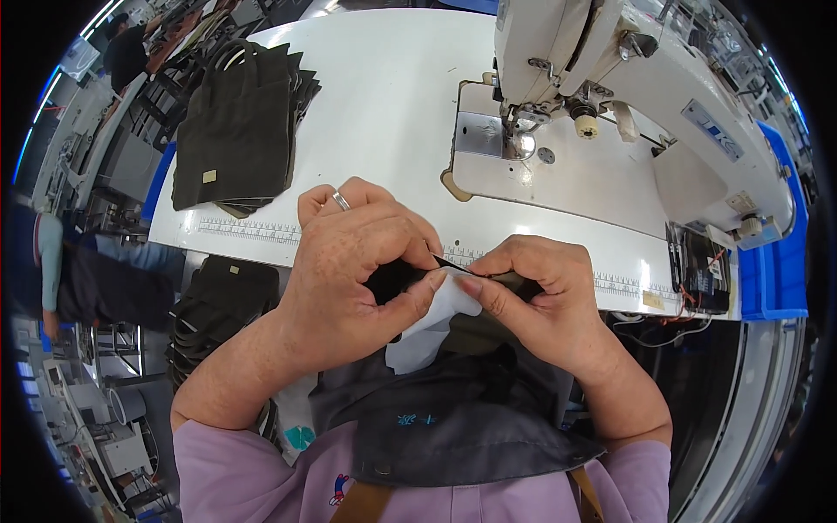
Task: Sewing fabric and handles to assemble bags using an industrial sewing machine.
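Observation:
Close together in front of my chest, my left hand [357, 270] and my right hand [545, 305] pinch the upper edge of a dark olive fabric piece [475, 336]. A pale grey-white sheet of thin material [423, 344] hangs from the same edge, between my thumbs. My left hand wears a silver ring, and its thumb and forefinger are pressed together on the fabric. The right thumb and forefinger press on the edge just beside them. Much of the fabric is hidden behind my hands and merges with my dark apron [462, 444].
A white industrial sewing machine [593, 70] stands at the right of the white table [384, 105]. At the table's left lies a stack of dark olive bags [240, 131]. More dark bags [222, 296] sit below its left edge. A blue bin [772, 288] stands far right. Another person [96, 270] is at left.

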A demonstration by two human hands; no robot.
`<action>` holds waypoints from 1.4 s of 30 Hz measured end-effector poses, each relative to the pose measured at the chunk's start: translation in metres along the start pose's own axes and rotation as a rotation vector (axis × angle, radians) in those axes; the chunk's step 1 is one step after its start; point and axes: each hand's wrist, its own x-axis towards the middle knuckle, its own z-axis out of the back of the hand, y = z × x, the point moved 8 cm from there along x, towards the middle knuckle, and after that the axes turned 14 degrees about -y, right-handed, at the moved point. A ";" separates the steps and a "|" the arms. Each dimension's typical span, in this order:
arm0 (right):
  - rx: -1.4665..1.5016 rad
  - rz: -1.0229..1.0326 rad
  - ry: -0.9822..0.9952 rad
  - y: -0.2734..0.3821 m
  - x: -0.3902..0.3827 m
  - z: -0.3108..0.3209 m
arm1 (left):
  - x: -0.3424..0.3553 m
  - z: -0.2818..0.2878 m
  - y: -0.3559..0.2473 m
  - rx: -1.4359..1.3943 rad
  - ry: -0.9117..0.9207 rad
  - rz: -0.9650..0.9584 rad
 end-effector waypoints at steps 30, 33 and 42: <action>0.005 0.200 0.094 0.034 0.021 -0.082 | -0.047 0.058 0.038 0.101 -0.146 0.321; -0.145 0.414 0.049 0.045 0.020 -0.068 | -0.037 0.053 0.032 0.176 -0.167 0.330; -0.156 0.388 -0.016 0.029 0.021 -0.045 | -0.033 0.038 0.030 0.176 -0.240 0.180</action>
